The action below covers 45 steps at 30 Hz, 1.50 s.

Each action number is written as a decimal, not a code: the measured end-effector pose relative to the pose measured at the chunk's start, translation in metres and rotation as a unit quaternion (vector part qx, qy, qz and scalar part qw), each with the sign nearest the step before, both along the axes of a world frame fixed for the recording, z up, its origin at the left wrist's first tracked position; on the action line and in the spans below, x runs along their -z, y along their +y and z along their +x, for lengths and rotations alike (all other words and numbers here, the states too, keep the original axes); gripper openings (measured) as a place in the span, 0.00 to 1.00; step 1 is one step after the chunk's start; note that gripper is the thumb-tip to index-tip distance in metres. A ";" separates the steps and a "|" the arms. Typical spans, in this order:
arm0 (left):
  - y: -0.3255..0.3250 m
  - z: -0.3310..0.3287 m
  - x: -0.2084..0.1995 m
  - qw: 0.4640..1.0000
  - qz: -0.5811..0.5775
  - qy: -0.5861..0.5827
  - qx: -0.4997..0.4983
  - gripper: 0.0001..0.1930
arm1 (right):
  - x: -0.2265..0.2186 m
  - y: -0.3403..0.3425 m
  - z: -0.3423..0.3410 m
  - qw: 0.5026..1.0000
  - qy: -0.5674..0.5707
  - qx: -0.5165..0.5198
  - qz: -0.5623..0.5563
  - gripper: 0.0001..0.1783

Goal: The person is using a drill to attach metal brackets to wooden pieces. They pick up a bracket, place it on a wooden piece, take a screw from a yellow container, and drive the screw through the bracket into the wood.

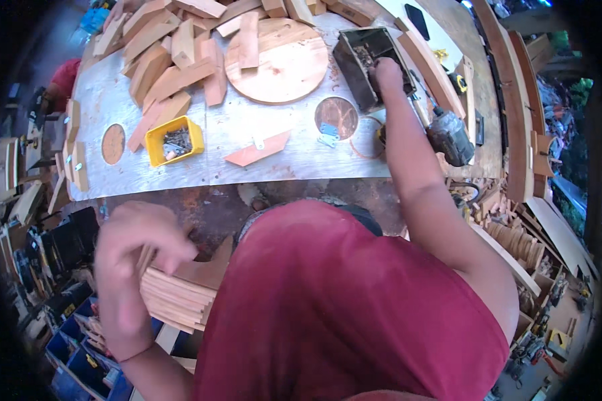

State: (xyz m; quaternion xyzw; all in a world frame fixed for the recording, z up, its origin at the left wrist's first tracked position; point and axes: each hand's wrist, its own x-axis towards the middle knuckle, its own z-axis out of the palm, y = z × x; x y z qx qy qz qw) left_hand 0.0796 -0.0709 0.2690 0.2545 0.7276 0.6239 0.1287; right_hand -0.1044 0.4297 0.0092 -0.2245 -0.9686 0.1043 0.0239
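Observation:
My right hand [388, 72] reaches into a dark rectangular box [376, 97] at the back right of the table. Small pieces lie loose in the box, and my fingertips are hidden in its shadow. Low on the left, my left hand [144, 234] is raised off the table, bent at the wrist and blurred by motion. Beneath it is a stack of wooden strips [177, 294]. On the table in front of me lies an angled wooden piece [259, 150] with a small light metal plate on it. More light-blue plates [328, 134] rest by the right round cutout.
A yellow bin [155, 147] of screws stands at the table's left. Behind it are piled cut wood blocks [152, 70] and a round wooden disc [281, 70]. A power drill [450, 137], a tape measure [457, 83] and a phone [417, 22] lie at the right.

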 end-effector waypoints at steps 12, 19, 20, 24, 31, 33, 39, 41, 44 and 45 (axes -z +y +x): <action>0.005 0.032 0.139 0.990 -0.056 -0.109 -0.070 0.12 | -0.095 -0.128 0.152 0.913 0.241 -0.231 -0.235 0.05; 0.095 -0.006 0.135 0.983 -0.137 -0.059 0.105 0.19 | -0.139 -0.164 0.213 0.797 0.053 -0.436 -0.414 0.08; 0.114 -0.010 0.136 0.986 -0.095 -0.059 0.127 0.19 | -0.143 -0.160 0.212 0.805 0.036 -0.428 -0.408 0.08; 0.150 -0.010 0.135 0.966 -0.056 -0.225 0.113 0.16 | -0.148 -0.134 0.213 0.833 -0.057 -0.354 -0.421 0.11; 0.158 -0.011 0.154 0.971 -0.101 -0.210 0.059 0.10 | -0.058 -0.042 0.291 0.865 -0.062 -0.151 -0.475 0.18; 0.149 -0.010 0.163 0.968 -0.056 -0.245 0.021 0.09 | -0.027 -0.002 0.340 0.871 -0.151 -0.051 -0.465 0.24; 0.130 -0.010 0.185 0.963 -0.029 -0.262 -0.062 0.09 | 0.023 -0.021 0.468 0.578 -0.078 0.290 -0.759 0.38; 0.132 -0.014 0.187 0.964 -0.029 -0.259 -0.051 0.10 | 0.017 -0.027 0.476 0.711 -0.125 0.300 -0.624 0.37; 0.140 -0.021 0.183 0.969 -0.025 -0.243 -0.025 0.10 | 0.007 -0.045 0.467 0.728 -0.102 0.322 -0.597 0.34; 0.143 -0.023 0.181 0.971 -0.024 -0.236 -0.017 0.11 | 0.003 -0.053 0.467 0.732 -0.054 0.303 -0.608 0.34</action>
